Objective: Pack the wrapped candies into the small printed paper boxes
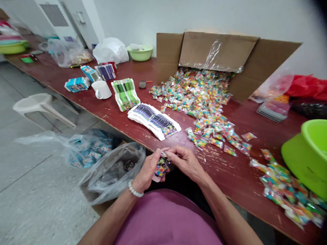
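At 6 o'clock, the left hand [147, 170] grips a carton [161, 166], the right hand [186, 161] pinching its top, seemingly to steady it. Flat cartons [154, 119] overlap just beyond, at 12 o'clock, probably for easy reach.

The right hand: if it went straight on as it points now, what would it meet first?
Probably the small, dark, colourfully printed cardboard box at its fingertips, then the left hand; depth is unclear.

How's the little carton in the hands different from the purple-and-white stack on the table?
The carton is held by the left hand and right hand; the stack lies on the table. The carton looks like one piece, while the stack has many, overlapping in a row. Both show dark, colorful printing and some white.
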Tool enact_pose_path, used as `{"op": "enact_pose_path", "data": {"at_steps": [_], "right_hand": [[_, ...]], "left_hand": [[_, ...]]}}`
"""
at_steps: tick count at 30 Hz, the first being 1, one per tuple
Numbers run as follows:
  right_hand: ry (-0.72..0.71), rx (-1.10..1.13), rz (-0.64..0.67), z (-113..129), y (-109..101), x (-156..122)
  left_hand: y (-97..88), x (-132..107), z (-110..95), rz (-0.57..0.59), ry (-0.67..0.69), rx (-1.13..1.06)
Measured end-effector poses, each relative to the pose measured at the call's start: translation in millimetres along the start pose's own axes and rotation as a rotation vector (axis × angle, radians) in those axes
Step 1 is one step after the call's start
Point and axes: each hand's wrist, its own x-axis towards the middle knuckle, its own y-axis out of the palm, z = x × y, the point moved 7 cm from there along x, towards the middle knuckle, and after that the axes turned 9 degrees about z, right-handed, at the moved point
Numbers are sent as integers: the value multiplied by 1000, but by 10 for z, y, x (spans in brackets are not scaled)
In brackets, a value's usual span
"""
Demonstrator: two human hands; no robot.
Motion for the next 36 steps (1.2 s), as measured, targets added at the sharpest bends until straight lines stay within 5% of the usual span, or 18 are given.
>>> {"op": "enact_pose_path", "data": {"at_steps": [5,9,12,16,24,27,31,36], "right_hand": [[-168,-418,-117,19,-5,-49],[-67,-560,-151,-70,-497,127],[198,-983,-396,-39,-1095,224],[496,-1179,-388,-118,-1421,292],[416,-1006,-390,-160,-1502,227],[277,-578,-500,-69,-1478,101],[178,265,-451,-87,-1048,-76],[136,328,-494,-57,-604,-222]], "left_hand": [[60,38,24,2,12,-133],[107,68,-4,147,-5,-137],[38,88,-28,177,12,-40],[-113,104,-41,98,37,12],[-337,101,-210,-35,24,83],[-401,102,-242,-118,53,65],[-322,81,-196,-117,29,-95],[-120,36,-135,50,62,-122]]}}
